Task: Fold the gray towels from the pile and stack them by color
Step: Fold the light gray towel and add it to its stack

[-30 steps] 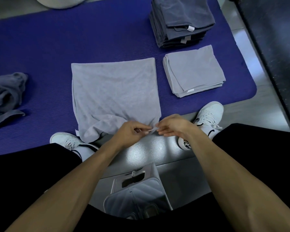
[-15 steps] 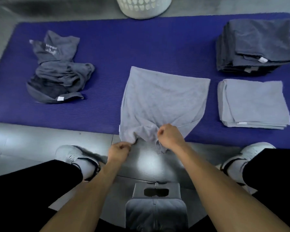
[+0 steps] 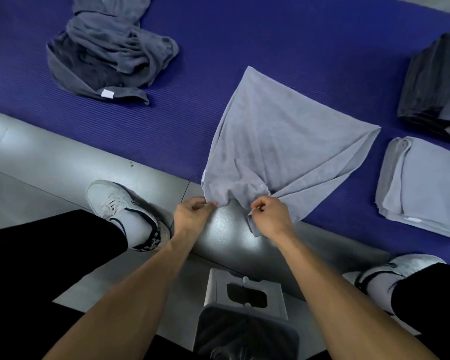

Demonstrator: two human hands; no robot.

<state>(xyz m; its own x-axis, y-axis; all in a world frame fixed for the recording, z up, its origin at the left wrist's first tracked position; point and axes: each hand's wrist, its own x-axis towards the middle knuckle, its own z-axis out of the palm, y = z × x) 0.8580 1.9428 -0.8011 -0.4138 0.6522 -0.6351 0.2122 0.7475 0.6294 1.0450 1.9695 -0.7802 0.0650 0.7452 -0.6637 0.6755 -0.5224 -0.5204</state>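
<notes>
Blue mat (image 3: 244, 35), both hands pinching light gray towel (image 3: 283, 141) corners

Head camera looks steeply down, close overhead

Bare forearms, no sleeves; left hand (image 3: 192, 216) and right hand (image 3: 269, 216) ungloved; black trousers (image 3: 50, 255); white socks (image 3: 135, 226); white sneakers (image 3: 112, 201) with dark trim, laced.
</notes>
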